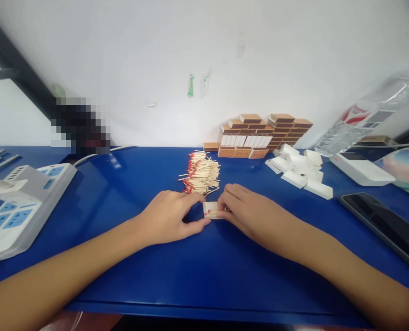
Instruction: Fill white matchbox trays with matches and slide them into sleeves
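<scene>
A small white matchbox tray [209, 206] lies on the blue table between my hands, with a few red-tipped matches in it. My left hand [177, 216] steadies the tray's left end, thumb at the near corner and a finger at the far one. Over the tray's right part, the fingers of my right hand [241, 207] are pinched on matches, hiding that end. Just beyond the tray is a loose pile of matches [202, 174], most heads toward the left. White empty trays [296, 168] lie heaped at the right.
Against the wall stand stacked matchboxes [249, 133]. A plastic bottle [363, 112], a white device [361, 168] and a phone [383, 220] are at the right. On the left sits a power strip [58, 193] with a plugged-in adapter, its cable running to the wall.
</scene>
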Available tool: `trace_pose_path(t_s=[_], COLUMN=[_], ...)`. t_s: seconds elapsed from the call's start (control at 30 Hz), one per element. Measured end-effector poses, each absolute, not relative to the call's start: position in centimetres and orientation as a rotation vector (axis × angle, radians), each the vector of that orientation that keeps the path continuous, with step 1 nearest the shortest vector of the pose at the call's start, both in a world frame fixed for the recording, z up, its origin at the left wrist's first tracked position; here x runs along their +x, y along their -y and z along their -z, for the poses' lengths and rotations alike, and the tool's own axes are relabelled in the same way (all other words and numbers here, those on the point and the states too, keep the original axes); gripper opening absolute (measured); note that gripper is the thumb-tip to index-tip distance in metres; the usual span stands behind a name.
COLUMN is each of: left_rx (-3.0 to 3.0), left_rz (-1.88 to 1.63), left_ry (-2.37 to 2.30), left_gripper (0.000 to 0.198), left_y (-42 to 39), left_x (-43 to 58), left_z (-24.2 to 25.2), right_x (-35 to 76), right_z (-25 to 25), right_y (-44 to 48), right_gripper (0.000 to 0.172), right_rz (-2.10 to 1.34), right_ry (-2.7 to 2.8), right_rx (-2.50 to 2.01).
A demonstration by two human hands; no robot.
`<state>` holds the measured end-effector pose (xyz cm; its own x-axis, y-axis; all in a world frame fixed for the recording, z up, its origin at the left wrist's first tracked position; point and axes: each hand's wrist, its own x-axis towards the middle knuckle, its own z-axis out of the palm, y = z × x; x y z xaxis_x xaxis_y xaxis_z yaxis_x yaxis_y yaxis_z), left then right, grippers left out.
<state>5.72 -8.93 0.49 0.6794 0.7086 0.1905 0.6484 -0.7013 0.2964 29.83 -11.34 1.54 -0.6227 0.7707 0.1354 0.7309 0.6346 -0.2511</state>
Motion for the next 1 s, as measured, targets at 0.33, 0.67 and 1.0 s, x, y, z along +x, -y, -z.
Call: trace_pose_path(t_s=[0.33, 0.67, 1.0], left_rx=[2.687, 2.688, 2.696], left_rz=[-0.441, -0.431, -0.445], left_ry=[-1.084, -1.079, -1.069], left_gripper=[0.033, 0.033, 0.031], left_y=[8.9, 9.0, 9.0], left_x=[5.7, 5.7, 5.7], left_z=[-0.5, -0.6, -0.6], right_x=[32.2, 31.7, 31.1], right_z=[-2.6, -2.3, -1.7], right_y=[10.8, 10.7, 10.8], right_gripper=[0.017, 0.013, 0.016], right_rz=[-0.559, -0.673, -0.609], right_ry=[2.535, 2.482, 2.458], right_rx=[-1.275, -1.210, -1.216])
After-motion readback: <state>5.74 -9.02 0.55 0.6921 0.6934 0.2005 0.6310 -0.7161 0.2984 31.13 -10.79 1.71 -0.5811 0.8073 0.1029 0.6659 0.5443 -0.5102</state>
